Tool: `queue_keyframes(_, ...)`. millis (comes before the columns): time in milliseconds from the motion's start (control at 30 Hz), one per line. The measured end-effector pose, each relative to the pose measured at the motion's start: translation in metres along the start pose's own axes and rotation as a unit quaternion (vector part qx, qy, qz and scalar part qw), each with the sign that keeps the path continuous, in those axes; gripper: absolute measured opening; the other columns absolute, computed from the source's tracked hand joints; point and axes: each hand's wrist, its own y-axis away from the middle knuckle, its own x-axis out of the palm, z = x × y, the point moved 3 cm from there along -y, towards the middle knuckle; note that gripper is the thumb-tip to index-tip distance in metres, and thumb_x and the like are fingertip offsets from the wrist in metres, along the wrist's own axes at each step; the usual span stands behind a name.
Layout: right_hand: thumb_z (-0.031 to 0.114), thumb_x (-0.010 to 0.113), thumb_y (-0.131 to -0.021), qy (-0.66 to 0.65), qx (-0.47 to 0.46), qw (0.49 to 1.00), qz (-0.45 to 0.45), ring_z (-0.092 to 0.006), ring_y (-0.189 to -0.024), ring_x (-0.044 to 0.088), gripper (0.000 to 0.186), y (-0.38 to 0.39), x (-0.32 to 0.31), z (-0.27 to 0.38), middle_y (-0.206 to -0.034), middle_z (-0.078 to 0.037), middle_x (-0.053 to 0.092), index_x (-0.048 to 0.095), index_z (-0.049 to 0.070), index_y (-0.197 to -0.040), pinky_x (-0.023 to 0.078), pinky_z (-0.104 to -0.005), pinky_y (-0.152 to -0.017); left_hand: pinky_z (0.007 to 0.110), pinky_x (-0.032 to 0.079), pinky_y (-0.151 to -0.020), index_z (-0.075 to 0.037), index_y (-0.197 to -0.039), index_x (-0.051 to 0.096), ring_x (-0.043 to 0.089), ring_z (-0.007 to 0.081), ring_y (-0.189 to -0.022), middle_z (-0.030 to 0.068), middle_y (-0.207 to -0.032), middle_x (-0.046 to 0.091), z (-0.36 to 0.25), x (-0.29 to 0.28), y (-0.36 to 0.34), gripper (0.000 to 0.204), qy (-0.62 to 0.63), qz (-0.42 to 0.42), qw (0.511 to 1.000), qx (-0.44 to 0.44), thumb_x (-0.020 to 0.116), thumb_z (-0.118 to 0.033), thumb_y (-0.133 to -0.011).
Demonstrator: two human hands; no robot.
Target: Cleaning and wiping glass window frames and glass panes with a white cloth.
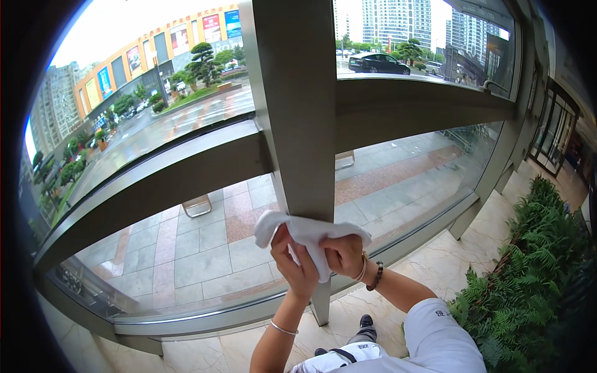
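A white cloth (314, 231) is bunched in front of the vertical metal post (294, 143) between the window panes. My left hand (292, 258) grips the cloth from the left, fingers curled upward along it. My right hand (344, 252) holds its right part with bent fingers. The cloth hides part of the post's lower end and some of my fingertips. I cannot tell whether the cloth touches the post.
Horizontal metal rails (423, 99) join the post across the glass. A bed of ferns (528, 261) lines the right side on a marble floor (205, 351). Outside are tiled paving (199, 242), a dark car (379, 64), trees and buildings.
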Motion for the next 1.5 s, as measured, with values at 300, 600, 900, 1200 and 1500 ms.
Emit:
queue_keyframes(300, 0.008, 0.067, -0.073, 0.046, -0.076, 0.996, 0.027, -0.0243, -0.06, 0.063, 0.02, -0.053, -0.009, -0.005, -0.071, -0.005, 0.062, 0.058, 0.013, -0.09, 0.051, -0.0354, -0.057, 0.033, 0.036, -0.1, 0.003, -0.131, 0.042, 0.047, 0.0219, -0.117, 0.0149, -0.13, 0.048, -0.024, 0.014, -0.024, 0.037, 0.009, -0.017, 0.991, -0.135, 0.043, -0.013, -0.098)
queue_keyframes(600, 0.011, 0.066, -0.077, 0.021, -0.157, 0.987, -0.04, -0.0281, -0.066, 0.063, 0.021, -0.111, -0.009, -0.007, -0.079, -0.009, 0.063, 0.053, 0.01, -0.094, 0.051, -0.0384, -0.06, 0.031, 0.039, -0.099, 0.001, -0.133, 0.044, 0.049, 0.0185, -0.115, 0.0116, -0.13, 0.049, -0.038, 0.021, -0.076, 0.038, 0.154, -0.043, 0.975, -0.155, 0.038, -0.015, -0.099)
queue_keyframes(900, 0.011, 0.068, -0.077, -0.008, -0.101, 0.99, -0.095, -0.0247, -0.065, 0.061, 0.033, -0.048, 0.008, -0.012, -0.078, -0.007, 0.062, 0.055, 0.011, -0.107, 0.05, -0.0382, -0.064, 0.032, 0.04, -0.098, 0.005, -0.135, 0.04, 0.049, 0.0191, -0.116, 0.0143, -0.134, 0.047, -0.003, 0.0, -0.029, 0.043, 0.043, -0.01, 0.985, -0.167, 0.043, -0.017, -0.099)
queue_keyframes(1200, 0.001, 0.064, -0.078, -0.013, -0.016, 0.998, -0.067, -0.0234, -0.056, 0.058, 0.034, -0.014, 0.005, -0.013, -0.068, -0.006, 0.058, 0.056, 0.009, -0.11, 0.048, -0.0361, -0.056, 0.039, 0.041, -0.1, 0.007, -0.111, 0.059, 0.052, 0.0292, -0.119, 0.0241, -0.13, 0.051, 0.014, -0.025, -0.035, 0.023, 0.057, 0.06, 0.991, -0.109, 0.052, 0.005, -0.089)
queue_keyframes(1500, 0.002, 0.064, -0.08, -0.009, -0.124, 0.987, -0.104, -0.0252, -0.064, 0.065, 0.035, -0.115, -0.015, -0.004, -0.077, -0.01, 0.065, 0.056, 0.008, -0.114, 0.053, -0.0343, -0.06, 0.036, 0.043, -0.097, 0.002, -0.093, 0.058, 0.055, 0.0241, -0.112, 0.0223, -0.125, 0.055, -0.014, -0.011, -0.103, 0.005, 0.076, 0.101, 0.992, -0.007, 0.055, -0.001, -0.091)
